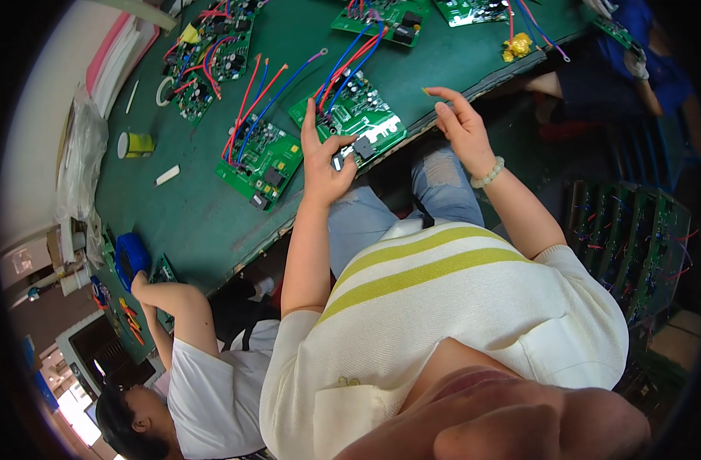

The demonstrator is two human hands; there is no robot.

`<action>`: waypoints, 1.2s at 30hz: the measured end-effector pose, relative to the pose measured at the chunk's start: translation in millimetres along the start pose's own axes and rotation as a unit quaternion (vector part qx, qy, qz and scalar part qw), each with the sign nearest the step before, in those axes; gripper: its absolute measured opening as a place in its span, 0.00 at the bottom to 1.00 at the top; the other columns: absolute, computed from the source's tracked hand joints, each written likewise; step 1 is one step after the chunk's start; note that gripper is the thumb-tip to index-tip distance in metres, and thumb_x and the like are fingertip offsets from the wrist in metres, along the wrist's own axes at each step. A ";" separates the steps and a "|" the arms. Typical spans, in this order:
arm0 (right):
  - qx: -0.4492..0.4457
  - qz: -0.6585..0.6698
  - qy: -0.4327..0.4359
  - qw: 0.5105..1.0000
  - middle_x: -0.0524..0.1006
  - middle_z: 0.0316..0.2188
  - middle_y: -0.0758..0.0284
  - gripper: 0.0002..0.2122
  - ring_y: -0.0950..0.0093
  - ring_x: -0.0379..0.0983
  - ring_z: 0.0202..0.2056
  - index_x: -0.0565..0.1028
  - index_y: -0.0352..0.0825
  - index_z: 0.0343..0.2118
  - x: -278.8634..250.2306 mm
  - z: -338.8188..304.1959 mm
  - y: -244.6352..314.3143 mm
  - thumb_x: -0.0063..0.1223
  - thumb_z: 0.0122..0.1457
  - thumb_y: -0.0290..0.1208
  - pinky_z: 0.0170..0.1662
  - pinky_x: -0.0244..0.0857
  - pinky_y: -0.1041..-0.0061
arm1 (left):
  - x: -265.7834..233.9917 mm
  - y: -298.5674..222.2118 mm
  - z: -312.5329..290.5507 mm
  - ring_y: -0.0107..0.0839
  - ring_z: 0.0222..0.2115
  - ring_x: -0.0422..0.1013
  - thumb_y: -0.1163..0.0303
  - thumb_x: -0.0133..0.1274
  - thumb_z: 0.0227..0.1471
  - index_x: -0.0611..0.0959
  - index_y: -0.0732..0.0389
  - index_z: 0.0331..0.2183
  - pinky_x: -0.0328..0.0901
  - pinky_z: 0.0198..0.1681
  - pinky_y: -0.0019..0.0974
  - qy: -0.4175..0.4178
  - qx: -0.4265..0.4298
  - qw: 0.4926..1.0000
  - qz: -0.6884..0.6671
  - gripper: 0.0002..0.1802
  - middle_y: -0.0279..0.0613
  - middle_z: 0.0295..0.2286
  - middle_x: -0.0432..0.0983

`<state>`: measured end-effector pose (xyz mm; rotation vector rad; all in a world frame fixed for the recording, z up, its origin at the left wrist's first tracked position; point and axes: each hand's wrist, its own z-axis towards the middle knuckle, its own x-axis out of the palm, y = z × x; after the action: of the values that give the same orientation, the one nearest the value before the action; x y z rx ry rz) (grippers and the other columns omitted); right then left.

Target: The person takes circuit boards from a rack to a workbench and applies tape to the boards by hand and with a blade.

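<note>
A green circuit board (362, 119) with red and blue wires lies by the table's near edge. My left hand (327, 165) holds its near left corner, index finger stretched along the left side, the thumb and other fingers bent near a black component (363, 147). To the right of the board, my right hand (464, 130) hangs in the air past the table edge. Its index finger and thumb are apart; a tiny yellow-green spot shows at the index fingertip, too small to name. Close on the left lies a second wired circuit board (262, 165).
More wired boards (228, 46) lie along the far side of the green table (189, 207). A yellow-green roll (136, 145), a white stick (167, 175) and a yellow lump (518, 47) are around. A person (220, 376) works at left, another (618, 77) at far right. A board rack (626, 238) stands at right.
</note>
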<state>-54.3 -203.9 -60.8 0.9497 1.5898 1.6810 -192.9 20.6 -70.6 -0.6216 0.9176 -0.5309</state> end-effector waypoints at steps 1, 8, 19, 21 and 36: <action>-0.005 -0.004 -0.007 1.000 0.63 0.18 0.78 0.13 0.85 0.56 0.19 0.71 0.39 0.51 -8.8 4.1 3.5 0.45 0.65 0.32 0.22 0.51 0.85 | -0.6 -0.7 -0.6 0.58 0.62 0.48 0.74 0.54 0.33 0.84 0.58 0.28 0.45 0.62 0.52 0.000 0.008 1.000 -0.006 0.13 0.62 0.62 0.46; -0.003 -0.546 -0.064 0.835 0.79 0.30 0.60 0.13 0.56 0.76 0.31 0.71 0.49 0.50 -62.6 25.9 -2.0 0.42 0.64 0.41 0.32 0.69 0.61 | 3.5 -6.0 -2.2 0.57 0.62 0.47 0.74 0.53 0.38 0.83 0.59 0.30 0.45 0.62 0.52 -0.011 -0.013 0.999 0.035 0.11 0.64 0.62 0.44; -0.113 -0.454 0.107 0.878 0.77 0.20 0.59 0.20 0.57 0.75 0.25 0.63 0.41 0.54 12.8 -21.4 27.7 0.49 0.60 0.38 0.26 0.67 0.60 | 20.0 -15.9 1.4 0.63 0.60 0.48 0.74 0.52 0.36 0.82 0.61 0.31 0.46 0.61 0.55 -0.057 -0.016 0.996 0.070 0.13 0.67 0.61 0.45; -0.123 -0.474 0.119 0.864 0.77 0.21 0.60 0.19 0.58 0.75 0.25 0.63 0.41 0.53 29.4 -21.7 24.6 0.49 0.60 0.37 0.25 0.67 0.61 | 16.6 -14.7 0.9 0.62 0.61 0.47 0.74 0.51 0.35 0.82 0.61 0.31 0.47 0.61 0.54 -0.041 -0.014 0.997 0.060 0.14 0.66 0.61 0.45; -0.208 -0.517 0.114 0.823 0.75 0.22 0.63 0.13 0.64 0.74 0.22 0.70 0.45 0.48 46.5 -18.5 -3.7 0.49 0.60 0.35 0.24 0.67 0.65 | 13.8 -10.2 -2.2 0.60 0.60 0.49 0.74 0.53 0.31 0.82 0.60 0.29 0.48 0.61 0.51 -0.031 -0.026 0.998 0.054 0.14 0.63 0.62 0.45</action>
<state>-95.2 -174.8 -60.9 -0.3569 1.3608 1.2281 -189.3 3.7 -72.3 -0.6284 0.9025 -0.3907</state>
